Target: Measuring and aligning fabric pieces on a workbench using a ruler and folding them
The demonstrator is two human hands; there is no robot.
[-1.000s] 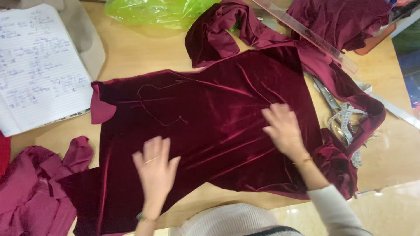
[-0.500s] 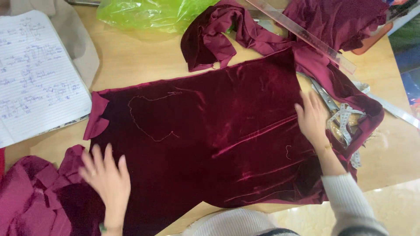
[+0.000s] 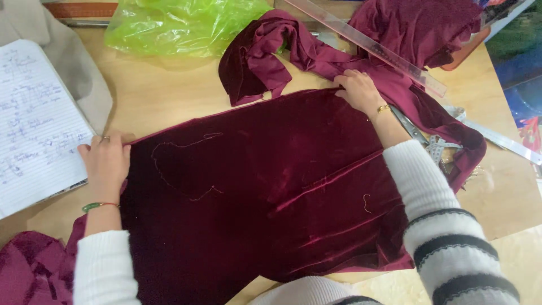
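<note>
dark red velvet cloth (image 3: 271, 192), spread flat, chalk-marked

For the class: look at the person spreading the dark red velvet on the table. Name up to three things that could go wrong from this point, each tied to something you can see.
1. Scissors lie partly under the cloth by the right hand; an arm sweep might catch the blades.
2. The velvet shows a crease across its middle; if it stays, the chalk outline could distort.
3. The left hand presses the edge beside the notebook; it might push the pages askew.
</note>
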